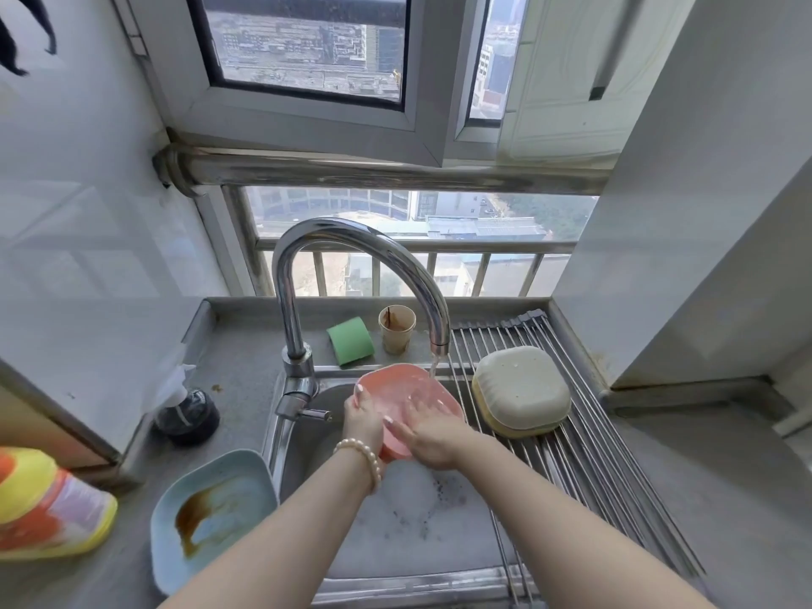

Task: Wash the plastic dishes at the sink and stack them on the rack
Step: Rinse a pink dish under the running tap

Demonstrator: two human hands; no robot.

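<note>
A pink plastic plate [397, 386] is tilted over the sink [303, 437] under running water from the faucet [351, 257]. My left hand [362, 421] grips the plate's left edge, thumb on its face. My right hand [424, 430] lies flat on the plate's inner face with fingers spread. Two upturned dishes, cream over yellow [520, 391], sit stacked on the wire rack [593, 454] at the right. A blue plate [211, 512] smeared with brown sauce lies on the counter to the left. A stained cup [396, 329] stands behind the sink.
Foam covers the sink bottom [408, 512]. A green sponge [350, 341] leans behind the faucet. A dark bottle [186, 415] and a yellow-orange detergent bottle [48, 503] are at the left. A wall rises at the right; a window and railing stand behind.
</note>
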